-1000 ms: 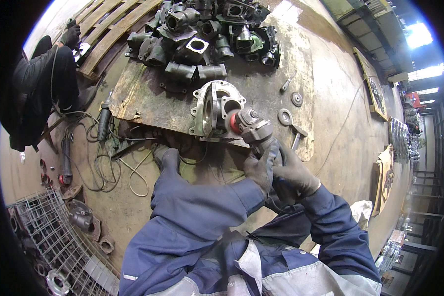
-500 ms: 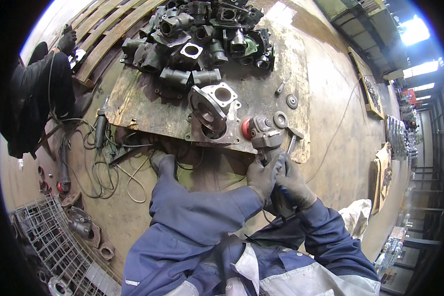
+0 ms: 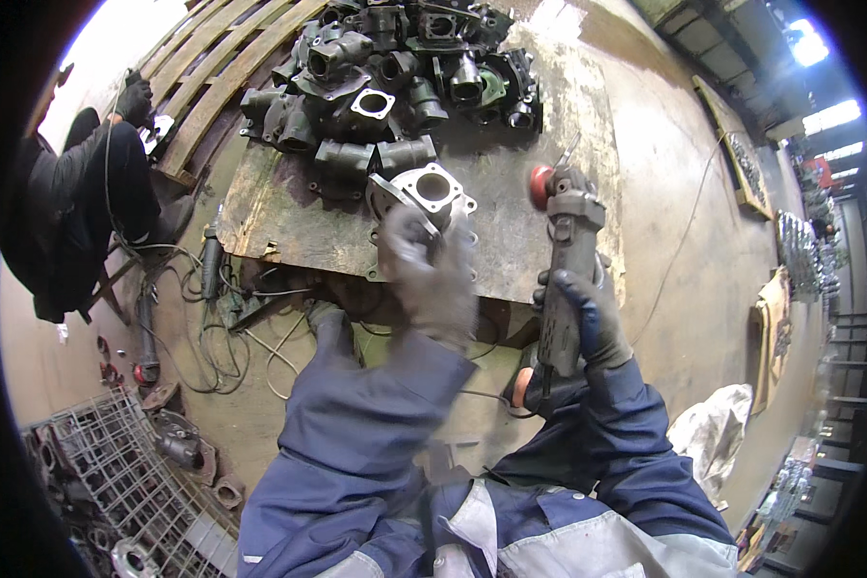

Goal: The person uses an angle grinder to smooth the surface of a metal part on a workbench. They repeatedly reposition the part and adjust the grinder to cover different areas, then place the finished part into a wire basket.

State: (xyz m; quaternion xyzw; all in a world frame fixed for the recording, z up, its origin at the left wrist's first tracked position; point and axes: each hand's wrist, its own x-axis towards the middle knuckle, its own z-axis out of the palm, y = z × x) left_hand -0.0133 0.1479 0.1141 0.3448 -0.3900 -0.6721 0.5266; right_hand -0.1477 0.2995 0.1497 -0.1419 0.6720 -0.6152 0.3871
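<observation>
Good handling is depending on steadying the metal casting (image 3: 413, 187) with the red disc (image 3: 540, 186) lying clear of the left hand (image 3: 424, 275). The casting is sitting near the close edge of the wooden board (image 3: 512, 234). The right hand (image 3: 595, 316) is wrapping around the angle grinder (image 3: 570, 243), disc end away; the left is reaching forward over the casting, too blurred to tell whether it is grasping

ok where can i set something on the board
The board has bare wood between the pale metal part and the grinder, and at its left corner, nearer than the dark heap. That heap crowds most of the far side; the left hand is at the metal part.
</observation>
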